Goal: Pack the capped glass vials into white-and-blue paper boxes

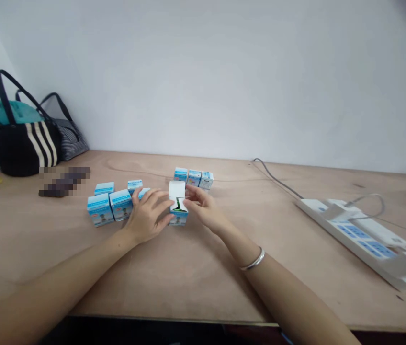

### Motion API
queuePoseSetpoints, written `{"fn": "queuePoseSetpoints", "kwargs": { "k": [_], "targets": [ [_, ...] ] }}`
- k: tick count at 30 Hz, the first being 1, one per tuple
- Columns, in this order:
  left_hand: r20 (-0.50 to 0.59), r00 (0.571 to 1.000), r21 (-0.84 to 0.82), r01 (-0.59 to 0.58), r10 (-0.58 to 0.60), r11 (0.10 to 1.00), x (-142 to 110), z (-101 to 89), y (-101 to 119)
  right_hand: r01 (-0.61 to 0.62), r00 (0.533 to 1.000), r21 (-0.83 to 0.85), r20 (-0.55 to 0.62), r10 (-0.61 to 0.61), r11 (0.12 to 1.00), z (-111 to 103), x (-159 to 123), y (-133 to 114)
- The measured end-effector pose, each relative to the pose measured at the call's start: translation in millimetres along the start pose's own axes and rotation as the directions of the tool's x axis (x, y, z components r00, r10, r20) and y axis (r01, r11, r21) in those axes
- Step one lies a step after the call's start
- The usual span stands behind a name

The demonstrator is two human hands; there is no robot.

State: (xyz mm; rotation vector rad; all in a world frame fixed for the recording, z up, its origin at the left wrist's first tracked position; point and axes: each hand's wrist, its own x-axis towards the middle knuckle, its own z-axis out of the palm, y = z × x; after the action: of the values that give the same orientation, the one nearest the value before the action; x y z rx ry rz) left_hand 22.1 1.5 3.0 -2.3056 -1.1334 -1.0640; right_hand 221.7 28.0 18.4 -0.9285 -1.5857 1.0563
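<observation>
Between my hands stands a small white-and-blue carton point(178, 216), its white lid flap point(176, 190) raised and a dark-green inner edge showing at the opening. My left hand point(149, 215) reaches across from the left, its fingertips against the carton's lower left side. My right hand point(203, 208) pinches the carton near the raised flap from the right. To the left of my left hand stand several matching cartons point(120, 204), and several more point(194, 178) line up behind the held one.
The cartons stand on a plywood table point(224, 282). A black striped bag point(23, 148) and a grey striped bag point(68, 141) sit at the back left, next to a pixelated dark object point(64, 182). A white-and-blue power strip point(354, 235) with cables lies on the right.
</observation>
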Motion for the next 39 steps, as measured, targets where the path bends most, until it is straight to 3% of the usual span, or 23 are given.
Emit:
{"fn": "queuePoseSetpoints", "kwargs": {
  "k": [4, 8, 12, 17, 24, 29, 32, 34, 39],
  "targets": [
    [-0.033, 0.999, 0.052, 0.024, -0.022, 0.998, 1, -2.0, 2, 0.100, 0.992, 0.006, 0.075, -0.101, 0.995, -2, -1, -5],
    [0.014, 1.000, -0.019, 0.012, -0.012, 1.000, 0, -1.9, 1, 0.226, 0.972, -0.076, 0.088, -0.220, 0.971, -3, -1, -7],
    [0.038, 0.998, -0.114, 0.053, -0.049, 0.992, -1, 1.3, 0, 0.374, 0.927, -0.224, 0.121, -0.355, 0.900, -5, -1, -3],
    [0.042, 0.998, -0.105, 0.057, -0.053, 0.993, -1, 1.3, 1, 0.517, 0.856, -0.324, 0.224, -0.466, 0.793, -8, -2, -4],
    [0.086, 0.996, -0.055, 0.000, 0.004, 0.998, 1, -3.4, 4, 0.595, 0.802, -0.442, 0.379, -0.461, 0.672, -10, -5, -6],
    [0.168, 0.984, 0.108, 0.046, -0.064, 0.993, 5, -15.4, 2, 0.514, 0.858, -0.597, 0.360, -0.368, 0.615, -8, -7, -2],
    [0.247, 0.947, 0.247, 0.143, -0.205, 0.958, 10, -29.2, -11, 0.439, 0.898, -0.651, 0.297, -0.325, 0.619, -13, 0, 2],
    [0.322, 0.899, 0.303, 0.198, -0.296, 0.932, 15, -37.9, -25, 0.376, 0.924, -0.682, 0.229, -0.305, 0.627, -21, 10, 5],
    [0.568, 0.723, 0.304, 0.260, -0.393, 0.917, 31, -46.0, -57, 0.232, 0.964, -0.751, 0.092, -0.249, 0.619, -41, 34, 14]
  ]
}}
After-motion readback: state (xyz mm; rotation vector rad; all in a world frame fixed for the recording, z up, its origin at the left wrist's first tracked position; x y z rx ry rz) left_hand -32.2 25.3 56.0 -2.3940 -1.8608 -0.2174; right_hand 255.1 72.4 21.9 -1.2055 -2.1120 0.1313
